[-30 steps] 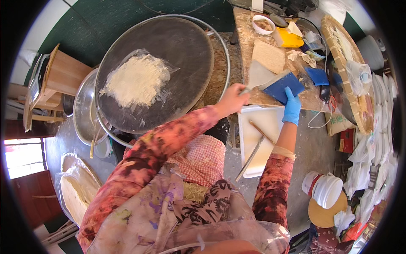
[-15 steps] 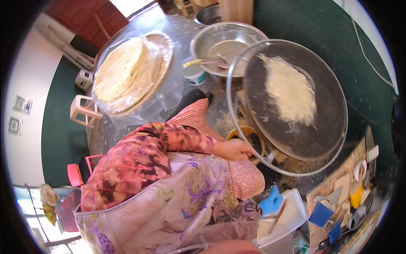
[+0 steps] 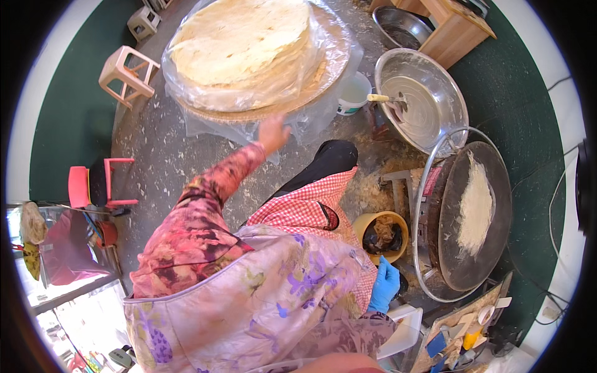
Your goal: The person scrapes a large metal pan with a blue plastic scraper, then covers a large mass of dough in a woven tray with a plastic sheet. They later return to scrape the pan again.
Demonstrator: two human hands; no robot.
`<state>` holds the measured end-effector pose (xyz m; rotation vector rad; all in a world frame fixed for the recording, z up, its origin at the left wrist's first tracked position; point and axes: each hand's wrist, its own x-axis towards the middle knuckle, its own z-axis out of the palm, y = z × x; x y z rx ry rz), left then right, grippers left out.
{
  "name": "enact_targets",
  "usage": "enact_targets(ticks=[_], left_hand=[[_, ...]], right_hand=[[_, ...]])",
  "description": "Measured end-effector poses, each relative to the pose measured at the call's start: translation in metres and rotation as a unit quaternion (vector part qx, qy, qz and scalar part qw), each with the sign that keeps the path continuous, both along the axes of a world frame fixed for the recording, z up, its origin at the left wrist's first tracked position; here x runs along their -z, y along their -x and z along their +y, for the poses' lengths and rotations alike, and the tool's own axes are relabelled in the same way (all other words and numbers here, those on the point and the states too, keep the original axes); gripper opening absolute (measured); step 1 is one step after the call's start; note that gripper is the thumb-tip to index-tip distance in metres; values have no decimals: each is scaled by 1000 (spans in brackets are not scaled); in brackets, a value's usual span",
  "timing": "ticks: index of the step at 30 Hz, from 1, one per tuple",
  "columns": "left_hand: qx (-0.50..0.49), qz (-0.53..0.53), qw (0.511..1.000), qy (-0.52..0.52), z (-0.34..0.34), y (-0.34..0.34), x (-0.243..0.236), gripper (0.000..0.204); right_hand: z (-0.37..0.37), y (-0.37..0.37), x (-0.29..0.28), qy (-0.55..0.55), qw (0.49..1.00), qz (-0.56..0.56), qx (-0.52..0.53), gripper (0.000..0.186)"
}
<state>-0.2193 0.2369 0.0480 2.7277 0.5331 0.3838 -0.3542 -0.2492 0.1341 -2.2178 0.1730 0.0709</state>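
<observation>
The bare left hand (image 3: 273,133) is a blur just off the near edge of the round tray (image 3: 339,46), so I cannot tell if its fingers are apart or together, or if it touches the clear plastic (image 3: 214,127) there. The stack of flat breads (image 3: 242,46) sits on the tray, left of its right edge, with plastic around it. The right hand, in a blue glove (image 3: 385,286), is just below the near rim of the yellow bucket (image 3: 360,225); I cannot tell if it grips a thing. A white pail (image 3: 353,94) stands near the tray's right edge. Next to it, a tool with a yellow handle (image 3: 378,97) lies over the left rim of the metal bowl (image 3: 448,112). The black round griddle (image 3: 451,224) has a pale patch (image 3: 477,211) in its middle. A blue scraper (image 3: 436,345) lies by the worktop's (image 3: 429,359) left edge.
</observation>
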Motion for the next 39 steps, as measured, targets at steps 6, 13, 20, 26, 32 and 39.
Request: enact_targets(ticks=[6,13,20,26,32,39], left_hand=[[16,-9,972,-233,127,-31,26,38],[23,116,981,-155,139,-44,-7,16],[53,-126,987,-81,142,-15,-87,18],[126,-203,966,-104,146,-3,-154,17],[240,-182,952,-52,144,-6,-174,13],[320,-83,940,78,148,-33,-187,18]], right_hand=[[50,9,2,21,987,-16,-161,21],[74,28,19,2,975,99,-199,21],[116,-23,-5,53,940,49,-334,20],[194,-103,-56,30,899,-83,-429,27],[316,-225,-107,5,841,-244,-483,75],[491,-344,-93,82,604,-225,-760,67]])
